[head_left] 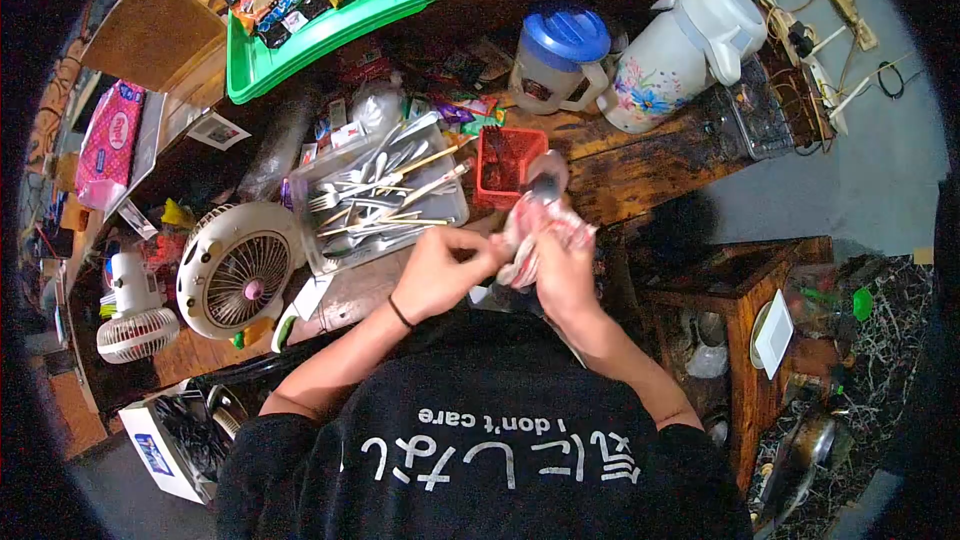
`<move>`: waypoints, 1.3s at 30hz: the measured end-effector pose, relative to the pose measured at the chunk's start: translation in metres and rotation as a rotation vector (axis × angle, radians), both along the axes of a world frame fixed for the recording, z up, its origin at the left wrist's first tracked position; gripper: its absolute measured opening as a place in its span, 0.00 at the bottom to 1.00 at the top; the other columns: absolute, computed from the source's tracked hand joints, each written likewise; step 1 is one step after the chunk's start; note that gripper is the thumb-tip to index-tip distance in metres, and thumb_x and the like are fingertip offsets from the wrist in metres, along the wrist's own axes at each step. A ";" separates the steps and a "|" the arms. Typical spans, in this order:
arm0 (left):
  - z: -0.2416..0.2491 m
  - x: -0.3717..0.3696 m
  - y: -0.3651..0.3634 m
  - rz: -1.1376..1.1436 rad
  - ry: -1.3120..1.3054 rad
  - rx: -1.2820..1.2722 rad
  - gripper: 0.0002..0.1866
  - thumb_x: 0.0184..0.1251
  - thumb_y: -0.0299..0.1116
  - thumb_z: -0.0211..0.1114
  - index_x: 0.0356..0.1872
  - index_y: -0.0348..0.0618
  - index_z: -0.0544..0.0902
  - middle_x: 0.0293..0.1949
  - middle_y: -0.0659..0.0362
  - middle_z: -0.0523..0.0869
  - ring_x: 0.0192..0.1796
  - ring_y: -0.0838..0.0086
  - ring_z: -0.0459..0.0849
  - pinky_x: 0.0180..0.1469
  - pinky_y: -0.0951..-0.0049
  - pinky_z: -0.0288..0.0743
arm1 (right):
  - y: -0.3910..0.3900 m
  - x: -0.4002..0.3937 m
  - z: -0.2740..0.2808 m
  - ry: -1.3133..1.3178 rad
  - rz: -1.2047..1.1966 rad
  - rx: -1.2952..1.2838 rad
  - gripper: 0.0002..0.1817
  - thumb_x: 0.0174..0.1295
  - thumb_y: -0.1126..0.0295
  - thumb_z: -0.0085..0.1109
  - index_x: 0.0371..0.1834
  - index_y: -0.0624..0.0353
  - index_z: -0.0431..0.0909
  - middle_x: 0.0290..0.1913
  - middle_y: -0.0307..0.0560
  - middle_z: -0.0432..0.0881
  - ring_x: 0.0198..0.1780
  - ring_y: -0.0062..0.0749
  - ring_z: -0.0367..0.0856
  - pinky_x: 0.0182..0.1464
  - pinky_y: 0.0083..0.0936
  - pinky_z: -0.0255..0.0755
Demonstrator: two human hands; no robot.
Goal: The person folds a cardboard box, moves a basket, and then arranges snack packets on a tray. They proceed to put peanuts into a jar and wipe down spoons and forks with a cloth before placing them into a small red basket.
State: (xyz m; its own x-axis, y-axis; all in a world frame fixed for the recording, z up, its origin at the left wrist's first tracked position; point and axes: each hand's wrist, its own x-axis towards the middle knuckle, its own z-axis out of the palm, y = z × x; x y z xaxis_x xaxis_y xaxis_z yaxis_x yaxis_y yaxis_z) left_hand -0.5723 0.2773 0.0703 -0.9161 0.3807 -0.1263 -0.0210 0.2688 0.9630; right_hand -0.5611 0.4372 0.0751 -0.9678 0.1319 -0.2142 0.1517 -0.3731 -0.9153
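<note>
I see the right hand (566, 275) grasping a red-and-white cloth (530, 232) — a spoon (546, 184) comes out at its far side, near the red basket (493, 197). The left hand (450, 265) bends its fingers at the cloth's left edge; whether they grip it, I cannot tell. Farther left lies a tray (448, 204) — it contains forks, spoons and chopsticks.

We count two bare hands (567, 275), one crumpled red-and-white cloth (530, 223), two round white electric fans (252, 290), one red plastic basket (513, 131), one blue-lidded clear plastic pitcher (562, 50) and one white flower-printed thermos jug (685, 48). We cannot count the overlapping metal cutlery (380, 162).
</note>
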 end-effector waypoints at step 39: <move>-0.058 -0.114 0.061 -0.033 0.657 -0.124 0.14 0.53 0.19 0.64 0.43 0.41 0.86 0.40 0.48 0.85 0.44 0.56 0.84 0.48 0.64 0.77 | 0.052 0.043 -0.053 -0.077 0.138 0.339 0.07 0.69 0.71 0.55 0.39 0.63 0.79 0.33 0.33 0.81 0.34 0.12 0.75 0.37 0.16 0.70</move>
State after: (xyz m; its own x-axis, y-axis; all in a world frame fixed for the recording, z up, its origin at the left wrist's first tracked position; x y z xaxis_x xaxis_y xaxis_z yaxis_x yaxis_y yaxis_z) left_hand -0.6859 0.3384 0.0119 -0.8053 0.4289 0.4093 0.5697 0.3689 0.7344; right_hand -0.5186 0.4893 0.0221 -0.9641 0.0776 -0.2538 0.2528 -0.0223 -0.9672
